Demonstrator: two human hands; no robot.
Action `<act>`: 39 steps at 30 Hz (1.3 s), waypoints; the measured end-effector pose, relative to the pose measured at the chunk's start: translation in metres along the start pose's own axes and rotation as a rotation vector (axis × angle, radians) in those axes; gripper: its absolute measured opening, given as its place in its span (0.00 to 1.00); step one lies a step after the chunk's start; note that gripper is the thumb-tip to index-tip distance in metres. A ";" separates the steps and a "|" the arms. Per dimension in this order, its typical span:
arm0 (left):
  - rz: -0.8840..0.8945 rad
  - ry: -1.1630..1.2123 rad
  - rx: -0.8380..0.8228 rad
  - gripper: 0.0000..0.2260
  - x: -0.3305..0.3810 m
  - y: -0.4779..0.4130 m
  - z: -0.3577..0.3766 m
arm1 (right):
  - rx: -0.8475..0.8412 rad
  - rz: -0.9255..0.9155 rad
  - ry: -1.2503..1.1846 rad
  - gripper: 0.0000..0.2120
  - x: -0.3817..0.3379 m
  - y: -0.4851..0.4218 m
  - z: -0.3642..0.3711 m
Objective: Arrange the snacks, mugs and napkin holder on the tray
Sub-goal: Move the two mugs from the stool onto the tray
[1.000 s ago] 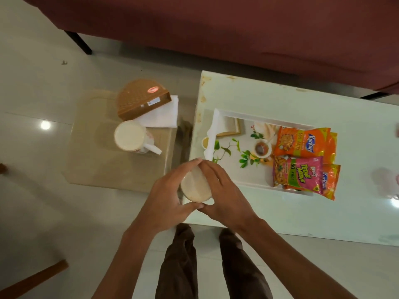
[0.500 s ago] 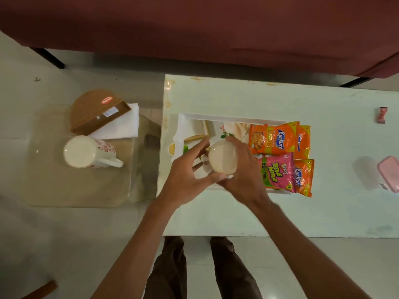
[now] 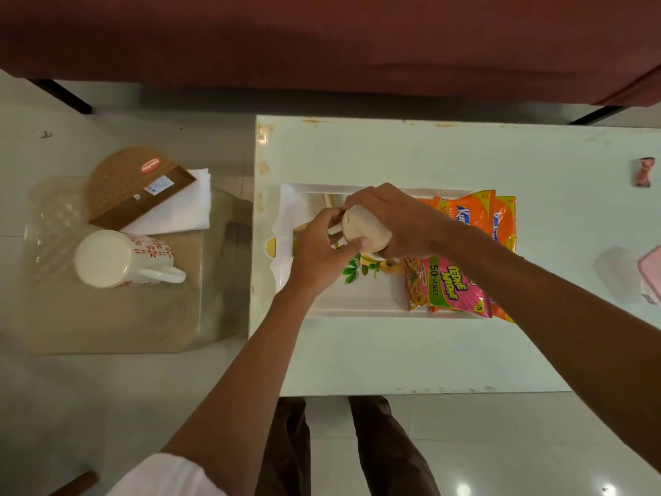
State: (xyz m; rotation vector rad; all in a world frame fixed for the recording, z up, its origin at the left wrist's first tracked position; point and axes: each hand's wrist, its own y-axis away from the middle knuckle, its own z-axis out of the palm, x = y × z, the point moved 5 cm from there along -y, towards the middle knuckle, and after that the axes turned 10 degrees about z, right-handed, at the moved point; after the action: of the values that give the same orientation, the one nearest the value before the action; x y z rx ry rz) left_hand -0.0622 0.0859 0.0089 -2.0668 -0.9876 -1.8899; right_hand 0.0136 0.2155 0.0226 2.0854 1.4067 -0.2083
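Observation:
A white tray [image 3: 357, 302] with a leaf print lies on the white table [image 3: 393, 352]. Orange snack packets [image 3: 465, 216] and a pink snack packet [image 3: 450, 284] fill its right side. Both hands hold a white mug [image 3: 361, 227], tilted, above the tray's middle: my right hand [image 3: 397, 220] wraps its body, my left hand [image 3: 318, 252] touches its base and side. A second mug [image 3: 121, 257] with red flowers lies on its side on a low glass stool [image 3: 107, 316] at the left. The brown napkin holder [image 3: 136, 184] with white napkins [image 3: 179, 209] rests behind it.
A dark red sofa [image 3: 322, 41] runs along the far side. A small pink wrapped sweet [image 3: 645, 172] and a pink box [image 3: 651, 270] sit at the table's right end. My legs [image 3: 343, 445] stand at the table's near edge.
Both hands carried the mug from the table's near-left edge to above the tray's middle. The mug now tilts on its side.

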 end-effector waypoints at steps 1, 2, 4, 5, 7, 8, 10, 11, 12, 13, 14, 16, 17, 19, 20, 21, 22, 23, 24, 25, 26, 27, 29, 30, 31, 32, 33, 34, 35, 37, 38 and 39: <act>0.001 0.005 0.014 0.25 0.000 -0.001 0.002 | -0.009 0.003 -0.001 0.42 0.002 -0.002 0.002; 0.003 0.012 0.022 0.24 0.000 -0.002 0.004 | -0.012 0.010 -0.005 0.41 0.003 -0.003 0.003; 0.018 0.017 0.030 0.24 0.002 -0.005 0.009 | -0.003 0.041 -0.033 0.42 0.009 -0.006 0.005; 0.028 0.016 0.035 0.24 0.003 -0.006 0.011 | 0.009 0.059 -0.055 0.43 0.013 -0.007 0.005; 0.048 0.000 0.055 0.23 0.005 -0.010 0.014 | 0.035 0.088 -0.096 0.44 0.020 -0.009 0.006; 0.061 -0.018 0.065 0.23 0.005 -0.013 0.015 | 0.047 0.096 -0.110 0.44 0.023 -0.010 0.006; 0.080 -0.057 0.072 0.22 0.005 -0.018 0.016 | 0.066 0.110 -0.132 0.46 0.029 -0.012 0.008; 0.086 -0.077 0.074 0.21 0.004 -0.020 0.017 | 0.070 0.114 -0.143 0.46 0.032 -0.013 0.009; 0.087 -0.091 0.074 0.20 0.004 -0.022 0.018 | 0.071 0.118 -0.149 0.47 0.034 -0.014 0.010; 0.086 -0.098 0.071 0.20 0.003 -0.023 0.019 | 0.071 0.120 -0.150 0.47 0.036 -0.015 0.012; 0.084 -0.100 0.070 0.19 0.002 -0.023 0.020 | 0.069 0.121 -0.149 0.47 0.038 -0.015 0.013; 0.087 -0.101 0.074 0.19 -0.001 -0.024 0.023 | 0.062 0.120 -0.155 0.47 0.042 -0.016 0.015; 0.086 -0.100 0.080 0.20 -0.002 -0.024 0.023 | 0.064 0.118 -0.164 0.47 0.043 -0.016 0.016; 0.080 -0.094 0.098 0.20 -0.004 -0.025 0.024 | 0.077 0.105 -0.177 0.46 0.045 -0.016 0.016; 0.077 -0.092 0.107 0.20 -0.004 -0.025 0.025 | 0.080 0.099 -0.178 0.47 0.045 -0.016 0.016; 0.074 -0.091 0.112 0.20 -0.004 -0.025 0.025 | 0.078 0.097 -0.175 0.47 0.045 -0.017 0.017; 0.073 -0.088 0.111 0.20 -0.004 -0.025 0.025 | 0.074 0.100 -0.174 0.48 0.045 -0.016 0.017; 0.071 -0.084 0.103 0.20 -0.004 -0.025 0.025 | 0.069 0.107 -0.178 0.50 0.045 -0.015 0.017; 0.064 -0.076 0.088 0.21 -0.004 -0.024 0.025 | 0.068 0.118 -0.190 0.53 0.046 -0.014 0.015; 0.047 -0.067 0.073 0.21 -0.005 -0.023 0.025 | 0.076 0.130 -0.213 0.56 0.047 -0.011 0.012; 0.023 -0.059 0.067 0.21 -0.005 -0.021 0.023 | 0.097 0.145 -0.247 0.58 0.048 -0.007 0.007; 0.002 -0.055 0.079 0.21 -0.005 -0.017 0.018 | 0.128 0.167 -0.293 0.59 0.050 -0.001 0.000; -0.014 -0.026 0.131 0.19 -0.002 -0.005 0.003 | 0.211 0.221 -0.385 0.58 0.049 0.012 -0.016; -0.024 0.010 0.156 0.18 0.000 0.003 -0.005 | 0.250 0.240 -0.412 0.57 0.046 0.019 -0.023; -0.038 0.048 0.175 0.17 0.001 0.012 -0.015 | 0.279 0.251 -0.433 0.56 0.042 0.025 -0.029; -0.049 0.072 0.188 0.16 0.002 0.022 -0.025 | 0.301 0.263 -0.461 0.55 0.036 0.032 -0.033; -0.052 0.082 0.202 0.15 0.005 0.033 -0.039 | 0.320 0.275 -0.490 0.53 0.028 0.037 -0.038; -0.049 0.085 0.217 0.14 0.007 0.045 -0.053 | 0.340 0.289 -0.513 0.51 0.020 0.042 -0.041; -0.042 0.087 0.239 0.13 0.009 0.057 -0.070 | 0.363 0.302 -0.534 0.47 0.009 0.046 -0.043; -0.007 0.089 0.302 0.12 0.016 0.081 -0.104 | 0.416 0.313 -0.595 0.38 -0.016 0.051 -0.044; 0.017 0.094 0.357 0.12 0.019 0.094 -0.124 | 0.441 0.304 -0.643 0.33 -0.032 0.052 -0.043; 0.041 0.099 0.431 0.12 0.021 0.106 -0.144 | 0.456 0.294 -0.698 0.29 -0.049 0.051 -0.039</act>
State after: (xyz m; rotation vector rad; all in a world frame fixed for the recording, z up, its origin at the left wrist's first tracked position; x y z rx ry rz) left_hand -0.1209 -0.0656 0.0870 -1.7160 -1.1922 -1.5701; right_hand 0.0303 0.1863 0.0956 2.2059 0.6615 -1.0952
